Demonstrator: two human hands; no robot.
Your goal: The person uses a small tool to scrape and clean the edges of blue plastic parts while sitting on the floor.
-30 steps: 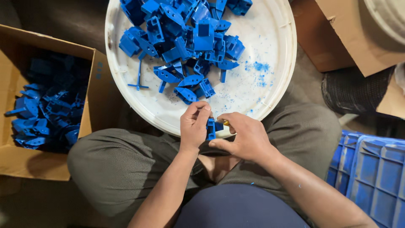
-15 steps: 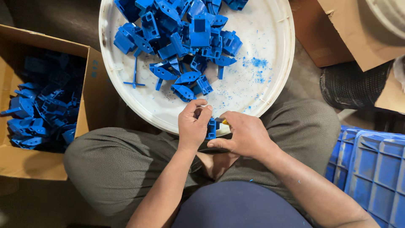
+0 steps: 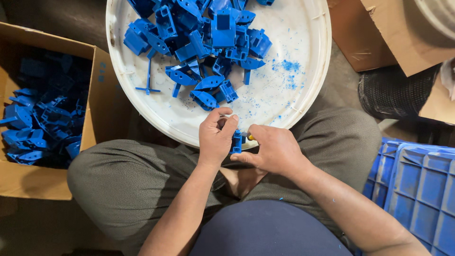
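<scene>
From the head camera, the person sits with bent knees and a big white round tray (image 3: 303, 102) in front. Both hands meet at the near rim of the tray. The left hand (image 3: 215, 140) pinches a small blue plastic part (image 3: 236, 141) with its fingers curled tight. The right hand (image 3: 272, 151) holds the same part from the other side, and a little yellow thing (image 3: 250, 137) peeks out by its fingers; I cannot tell what it is.

A pile of blue parts (image 3: 204, 42) sits on the tray. Blue crumbs (image 3: 286, 71) lie beside the pile. A cardboard box (image 3: 102, 95) with more blue parts is on the left, and a blue crate (image 3: 417, 189) on the right.

The small part could slip and fall into the lap, because only fingertips hold it.
</scene>
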